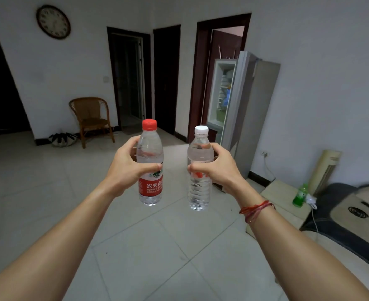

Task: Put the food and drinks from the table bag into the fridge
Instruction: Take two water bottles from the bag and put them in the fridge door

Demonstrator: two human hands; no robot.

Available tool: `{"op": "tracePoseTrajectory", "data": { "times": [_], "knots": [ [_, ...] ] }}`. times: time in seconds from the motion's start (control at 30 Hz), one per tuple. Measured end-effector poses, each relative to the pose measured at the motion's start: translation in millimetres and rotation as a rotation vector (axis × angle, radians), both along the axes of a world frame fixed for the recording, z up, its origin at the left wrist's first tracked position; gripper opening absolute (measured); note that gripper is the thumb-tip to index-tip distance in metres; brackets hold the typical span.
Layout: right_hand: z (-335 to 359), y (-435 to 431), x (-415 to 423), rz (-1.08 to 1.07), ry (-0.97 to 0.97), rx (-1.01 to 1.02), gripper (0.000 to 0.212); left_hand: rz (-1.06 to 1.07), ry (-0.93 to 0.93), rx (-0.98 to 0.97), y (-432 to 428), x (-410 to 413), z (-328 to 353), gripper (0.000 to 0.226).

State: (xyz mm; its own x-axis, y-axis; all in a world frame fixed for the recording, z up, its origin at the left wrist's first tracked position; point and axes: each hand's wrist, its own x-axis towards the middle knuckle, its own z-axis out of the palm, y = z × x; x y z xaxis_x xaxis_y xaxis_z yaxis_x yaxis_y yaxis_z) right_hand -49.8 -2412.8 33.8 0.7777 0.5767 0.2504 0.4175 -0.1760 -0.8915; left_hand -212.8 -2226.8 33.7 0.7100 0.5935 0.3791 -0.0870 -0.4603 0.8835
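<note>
Status: mid-carry, nothing from this load shelved yet.

Tiled floor [135, 246] runs between the camera and the fridge [255, 109], which stands well apart from the hands, against the right wall beside a doorway. Fridge is open: white lining and some stored items show at the opening, too small to identify. So the door step looks done and only access is left to walk.

Table and bag are not in view, so I can't tell how much remains in the bag or how many trips are left.

Sofa [352, 213] sits at the right edge and a wicker chair [90, 118] at the far left wall. Neither is in the path.

Left hand [125, 168] is wrapped round the red-cap bottle [150, 187], thumb across the front just above the red label. Right hand [218, 168] is wrapped round the white-cap bottle [199, 192] at mid-body. Both arms are out in front, both bottles upright, capped, clear liquid, near each other but not touching.

Green bottle [300, 195] stands on a low surface near the sofa. Can't tell if it's part of the job.

Judgement: pick done for these two drinks. Left: walk over, set both on a shelf or door rack, then go back to check the bag for food.
</note>
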Motion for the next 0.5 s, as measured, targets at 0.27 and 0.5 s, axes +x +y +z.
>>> {"op": "tracePoseTrajectory", "data": {
  "times": [0.27,0.5],
  "knots": [
    [6,128,97,-0.027,-0.004,-0.007,0.062,-0.029,0.0,0.05,132,105,-2,0.079],
    [10,211,177,-0.054,0.031,0.013,0.06,-0.081,-0.006,0.038,218,193,5,0.074]
  ]
}}
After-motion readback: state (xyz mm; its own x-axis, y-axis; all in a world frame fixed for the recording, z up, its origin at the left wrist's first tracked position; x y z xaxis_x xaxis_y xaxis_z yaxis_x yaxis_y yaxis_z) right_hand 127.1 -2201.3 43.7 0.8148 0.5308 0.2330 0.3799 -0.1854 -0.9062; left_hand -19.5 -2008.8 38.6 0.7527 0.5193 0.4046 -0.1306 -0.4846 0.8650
